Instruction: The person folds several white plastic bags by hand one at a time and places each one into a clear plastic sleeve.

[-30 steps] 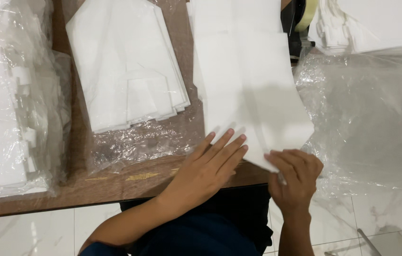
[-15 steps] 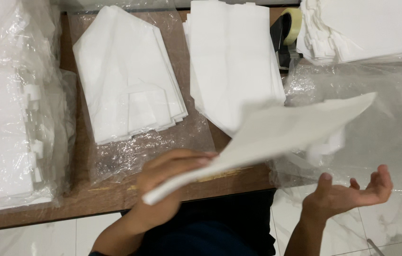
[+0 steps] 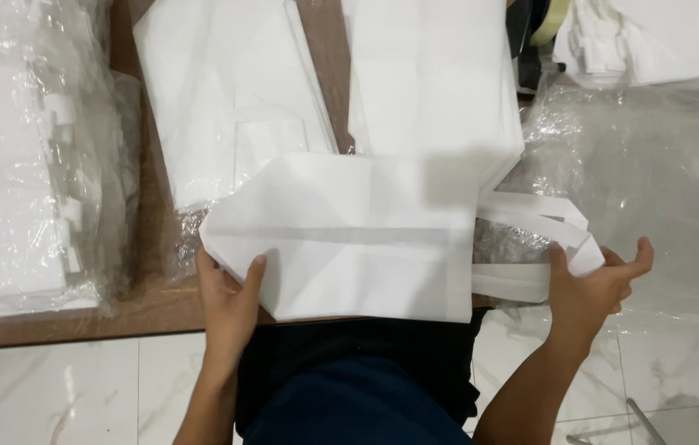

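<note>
Largest first: brown wooden table point(image 3: 147, 306), with clear plastic wrap point(image 3: 654, 165) spread off its right side. On it, a wrapped stack of white goods point(image 3: 3, 165) at far left, a loose stack of folded white bags point(image 3: 226, 107) in the middle, and a second stack point(image 3: 432, 82) right of that.

White non-woven bag point(image 3: 349, 247) is held flat just above the near table edge, in front of my torso, bottom end to the left, handles to the right. My judgement: very light, soft and floppy, creases easily, not fragile and not slippery. It sags unless held at both ends, so the bottom fold and the handle loops are the sensible grip points.

Bag handles point(image 3: 530, 247): two flat white straps trailing right.

Left hand point(image 3: 230, 301): thumb on top of the bag's bottom corner, fingers underneath, a narrow pinch on the fabric.

Right hand point(image 3: 596, 284): thumb pressing the lower strap, fingers loosely curled, partly open around the strap loops.
</note>
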